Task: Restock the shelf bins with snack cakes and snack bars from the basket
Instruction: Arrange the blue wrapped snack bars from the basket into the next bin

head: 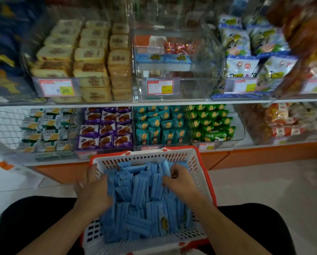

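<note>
A white and red basket sits on my lap, filled with several blue-wrapped snack bars. My left hand lies on the left side of the pile, its fingers curled into the bars near the basket's left wall. My right hand digs into the bars at the upper right, fingers curled around some of them. On the upper shelf, a clear bin holds only a few blue bars at its back.
Upper shelf bins hold yellow cakes on the left and white-blue packets on the right. The lower shelf has purple, teal and green snack packs. Pale floor lies to the right.
</note>
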The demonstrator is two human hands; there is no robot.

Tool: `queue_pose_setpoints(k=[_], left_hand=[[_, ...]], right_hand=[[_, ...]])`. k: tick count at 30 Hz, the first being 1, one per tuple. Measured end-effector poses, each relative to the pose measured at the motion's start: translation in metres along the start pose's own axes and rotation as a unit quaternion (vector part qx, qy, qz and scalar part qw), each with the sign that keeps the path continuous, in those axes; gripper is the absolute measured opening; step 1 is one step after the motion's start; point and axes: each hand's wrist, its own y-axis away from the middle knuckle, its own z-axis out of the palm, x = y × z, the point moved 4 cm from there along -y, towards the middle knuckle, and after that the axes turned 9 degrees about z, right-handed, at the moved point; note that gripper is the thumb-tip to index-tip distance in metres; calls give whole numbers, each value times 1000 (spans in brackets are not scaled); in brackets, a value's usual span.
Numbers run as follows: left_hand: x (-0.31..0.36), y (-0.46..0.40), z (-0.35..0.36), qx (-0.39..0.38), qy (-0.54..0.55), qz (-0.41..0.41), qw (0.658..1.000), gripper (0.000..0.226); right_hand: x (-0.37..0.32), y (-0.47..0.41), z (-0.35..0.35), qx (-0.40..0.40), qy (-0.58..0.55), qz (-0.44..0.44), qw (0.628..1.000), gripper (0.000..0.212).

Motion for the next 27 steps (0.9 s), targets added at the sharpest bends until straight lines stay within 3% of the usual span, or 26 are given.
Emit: queue_pose_setpoints(k=[2,4,7,9,13,16,21,23,27], left_hand=[[19,5,-23,77,57,81,992,43],[52,21,-52,39,255,99,961,24],[109,57,-97,-49,562,129,815,27],[130,78,-120,-14,606,159,779,26],[144,96,-145,85,604,158,777,15],[148,101,-154,93,636,143,753,16],[156,107,-160,74,693,122,707,18],[158,106,-164,68,696,130,703,21],[158,97,-173,66,669,142,727,22]], right_hand=[[-27,30,-13,-1,8,-65,998,36],[-54,62,-25,2,19,-126,992,37],[-95,106,-41,41,48,-240,969,41],[-117,130,-51,62,41,-285,955,38],[-141,170,-67,50,8,-308,950,39],[-145,184,-77,85,26,-322,943,39],[-145,189,-84,170,148,-384,896,50],[-149,187,-87,197,163,-401,880,46],[-164,180,-93,245,222,-415,848,49]])
